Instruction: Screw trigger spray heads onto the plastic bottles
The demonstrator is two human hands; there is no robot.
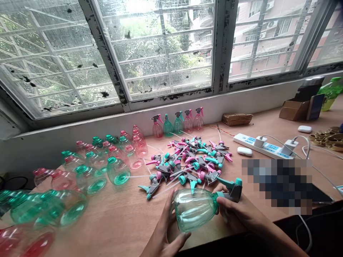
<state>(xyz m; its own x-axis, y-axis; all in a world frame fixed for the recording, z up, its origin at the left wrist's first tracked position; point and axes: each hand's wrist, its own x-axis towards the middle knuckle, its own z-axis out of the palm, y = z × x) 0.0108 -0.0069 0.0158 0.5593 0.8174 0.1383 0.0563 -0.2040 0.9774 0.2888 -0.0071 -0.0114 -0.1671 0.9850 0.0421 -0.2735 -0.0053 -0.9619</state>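
Note:
A clear green spray bottle lies on its side in the air above the table's front edge, its base toward the left. My left hand cups the base end, thumb below and fingers along the far side. At the neck, my right hand pinches the teal collar of the grey-and-teal spray head, which sits on the bottle's mouth. Just beyond my hands is a heap of loose spray heads in grey, pink and teal, with thin white tubes.
Several open green bottles and pink bottles stand on the left. Against the window wall are several bottles with spray heads. To the right are a power strip with cables, a white case and a brown parcel.

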